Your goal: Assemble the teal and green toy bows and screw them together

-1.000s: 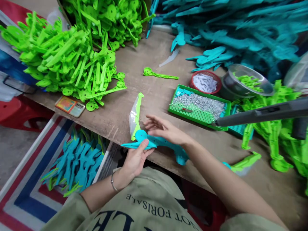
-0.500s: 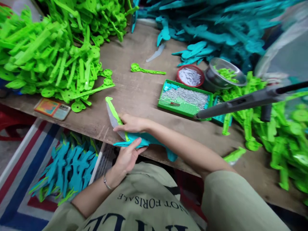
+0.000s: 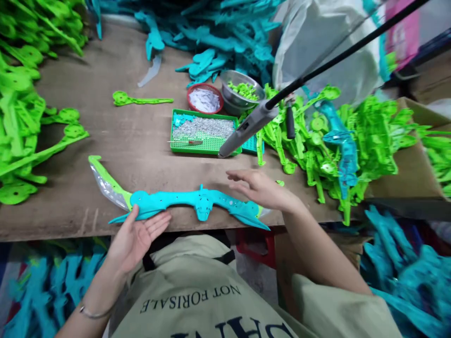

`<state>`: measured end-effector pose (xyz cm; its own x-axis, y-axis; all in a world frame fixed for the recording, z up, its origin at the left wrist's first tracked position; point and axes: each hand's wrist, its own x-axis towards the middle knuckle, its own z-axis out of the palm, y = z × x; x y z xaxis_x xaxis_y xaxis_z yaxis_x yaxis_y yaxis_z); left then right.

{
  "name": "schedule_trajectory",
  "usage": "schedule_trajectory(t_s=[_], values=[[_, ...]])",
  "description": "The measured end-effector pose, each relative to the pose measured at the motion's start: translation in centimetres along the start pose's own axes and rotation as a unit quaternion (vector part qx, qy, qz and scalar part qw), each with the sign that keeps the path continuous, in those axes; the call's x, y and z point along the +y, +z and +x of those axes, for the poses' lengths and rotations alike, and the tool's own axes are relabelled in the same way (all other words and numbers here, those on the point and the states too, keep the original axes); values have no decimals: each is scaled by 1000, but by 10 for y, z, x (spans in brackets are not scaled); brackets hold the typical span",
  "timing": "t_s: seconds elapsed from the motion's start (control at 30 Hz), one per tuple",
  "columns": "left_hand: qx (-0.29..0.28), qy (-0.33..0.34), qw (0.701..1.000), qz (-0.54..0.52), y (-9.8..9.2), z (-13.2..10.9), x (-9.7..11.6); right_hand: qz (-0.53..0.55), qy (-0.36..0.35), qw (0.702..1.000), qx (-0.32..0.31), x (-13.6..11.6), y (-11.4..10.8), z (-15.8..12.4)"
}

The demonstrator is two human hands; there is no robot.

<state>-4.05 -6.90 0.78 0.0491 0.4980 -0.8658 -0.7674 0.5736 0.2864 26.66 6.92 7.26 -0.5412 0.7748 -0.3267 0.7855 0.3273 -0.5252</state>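
Note:
A toy bow [image 3: 176, 199] with a blue plastic body lies lengthwise along the near edge of the table. From its left end sticks out a lime green limb [image 3: 107, 176] with a clear blade-like part along it. At the right end, only a small bit of green and clear plastic shows past the blue body. My left hand [image 3: 139, 234], palm up, holds the left end, thumb on top and fingers along the lower edge. Just above the right end hovers my right hand [image 3: 259, 188], open, fingers stretched to the left, with nothing in it.
A green tray [image 3: 202, 146] holds metal screws and a screwdriver. Behind it stand a red basket [image 3: 190, 104] and a metal bowl [image 3: 229, 82]. A grey tool [image 3: 246, 126] hangs over the tray. Green parts [image 3: 21, 141] and blue parts [image 3: 225, 28] are heaped around.
The view has swung right. The bow now lies with its whole blue body in sight. My right hand has let go of its left end and moved to the right end.

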Motion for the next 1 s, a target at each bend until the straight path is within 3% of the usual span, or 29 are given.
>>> schedule_trajectory(t_s=[0.07, 0.13, 0.2, 0.27, 0.33, 0.43, 0.53, 0.6, 0.67, 0.77, 0.83, 0.93, 1.0], values=[[-40, -58, 996, 50, -10, -4, 1, -22, 19, 1000, -2, 11, 7, -17], [-99, -66, 986, 112, -17, -9, -2, -34, 18, 999, 4, 19, 11, -27], [-151, -5, 969, 196, -16, -12, -9, -55, 13, 998, 17, 22, 14, -33], [-167, 131, 930, 299, -5, -12, -18, -83, 14, 996, 10, 22, 20, -34], [-164, 300, 841, 420, 13, -3, -26, -108, 20, 994, -12, 19, 30, -33], [-159, 474, 645, 579, 44, 20, -35, -135, 33, 990, -7, 16, 52, -28], [-143, 496, 519, 681, 63, 38, -34, -132, 34, 991, 2, 18, 66, -26], [-137, 485, 475, 721, 66, 39, -33, -136, 23, 990, 7, 19, 69, -30], [-126, 483, 472, 726, 61, 31, -33, -163, -19, 986, 28, 18, 68, -37], [-104, 494, 517, 691, 43, 8, -37, -216, -136, 963, 86, 5, 68, -46], [-83, 505, 531, 675, 24, -7, -41, -236, -210, 940, 127, -13, 72, -48], [-28, 532, 529, 661, -21, -20, -45, -183, -306, 923, 145, -41, 84, -46], [27, 535, 561, 631, -62, -23, -49, -104, -379, 910, 132, -54, 93, -42]])
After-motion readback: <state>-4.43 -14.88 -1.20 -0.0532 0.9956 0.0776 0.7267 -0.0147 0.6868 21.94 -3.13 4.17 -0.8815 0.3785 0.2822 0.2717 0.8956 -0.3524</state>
